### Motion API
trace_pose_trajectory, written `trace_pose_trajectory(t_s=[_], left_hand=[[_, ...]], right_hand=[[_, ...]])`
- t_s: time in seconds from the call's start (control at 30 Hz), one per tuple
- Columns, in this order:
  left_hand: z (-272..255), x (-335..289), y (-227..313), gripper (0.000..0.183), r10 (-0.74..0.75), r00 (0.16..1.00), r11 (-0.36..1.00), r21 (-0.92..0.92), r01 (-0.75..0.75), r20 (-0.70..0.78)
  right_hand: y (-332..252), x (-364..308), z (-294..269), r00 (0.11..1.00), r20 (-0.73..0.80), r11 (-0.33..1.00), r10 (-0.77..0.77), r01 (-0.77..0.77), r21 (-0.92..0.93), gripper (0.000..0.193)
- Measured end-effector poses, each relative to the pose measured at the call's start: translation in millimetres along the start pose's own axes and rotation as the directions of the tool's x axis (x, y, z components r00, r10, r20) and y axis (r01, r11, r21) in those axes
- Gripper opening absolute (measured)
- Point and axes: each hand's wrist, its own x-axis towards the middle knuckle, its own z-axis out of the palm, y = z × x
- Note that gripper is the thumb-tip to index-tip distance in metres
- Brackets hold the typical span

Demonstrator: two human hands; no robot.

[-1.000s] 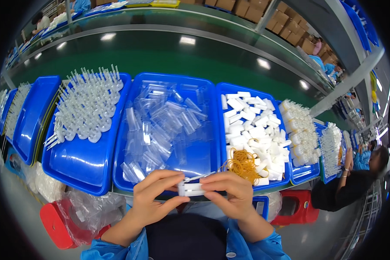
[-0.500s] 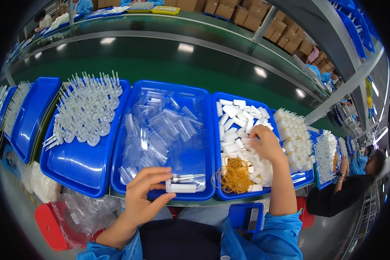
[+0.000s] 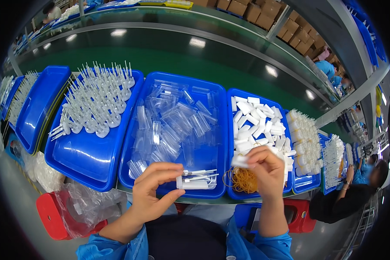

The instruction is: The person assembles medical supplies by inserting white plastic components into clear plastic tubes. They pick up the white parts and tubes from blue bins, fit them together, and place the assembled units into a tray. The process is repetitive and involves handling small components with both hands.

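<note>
My left hand pinches the white end of a small assembly between thumb and fingers; thin white rods and a thicker white cylinder stick out of it to the right. My right hand grips a small white block, slightly blurred, above a blue tray. Inside that tray lie many loose white blocks, and a tangle of tan rubber bands sits at its near end. Behind my left hand, a blue tray holds clear plastic sleeves.
Left of the sleeves, a blue tray carries many white stemmed parts. Stacked white parts stand at the right. A green conveyor belt runs beyond the trays. Red stools are below, and a person in black works at far right.
My right hand has lifted from among the white blocks and come nearer, now with a white block in it. My left hand keeps its hold on the assembly. The whole view has shifted slightly.
</note>
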Motion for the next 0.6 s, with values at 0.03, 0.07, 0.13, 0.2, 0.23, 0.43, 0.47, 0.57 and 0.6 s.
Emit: trace_pose_trajectory(t_s=[0.03,0.07,0.13,0.2,0.23,0.43,0.47,0.57,0.6], left_hand=[[-1,-1,1,0.038,0.001,1.0,1.0,0.006,-0.001,-0.003],[-1,-2,1,0.038,0.001,1.0,1.0,0.013,-0.001,-0.007],[1,-2,2,0.038,0.002,0.999,1.0,-0.014,-0.002,-0.033],[2,-2,3,0.038,0.014,1.0,1.0,0.017,-0.014,-0.025],[1,-1,4,0.038,0.026,1.0,0.998,0.062,-0.026,-0.003],[2,-2,5,0.04,0.002,1.0,0.994,0.112,0.001,-0.02],[1,-1,6,0.04,0.005,1.0,0.993,0.119,-0.004,-0.012],[3,0,8,0.041,-0.02,1.0,0.993,0.112,0.018,0.014],[4,0,8,0.042,-0.02,0.999,0.994,0.11,0.017,0.025]], right_hand=[[1,-4,7,0.999,0.011,0.999,0.033,-0.034,0.032,0.015],[2,-8,13,0.998,0.023,0.996,0.066,-0.068,0.063,0.016],[3,-14,23,0.992,0.051,0.988,0.117,-0.122,0.099,0.019],[1,-17,30,0.985,0.08,0.981,0.152,-0.161,0.111,0.021],[-3,-17,33,0.984,0.1,0.984,0.146,-0.155,0.088,0.02],[-12,-20,45,0.997,0.061,0.984,-0.054,0.063,-0.169,0.019],[-11,-21,46,0.992,0.076,0.962,-0.096,0.112,-0.248,0.019],[-10,-25,49,0.974,0.131,0.889,-0.183,0.22,-0.401,0.018],[-10,-25,53,0.971,0.14,0.882,-0.194,0.235,-0.409,0.018]])
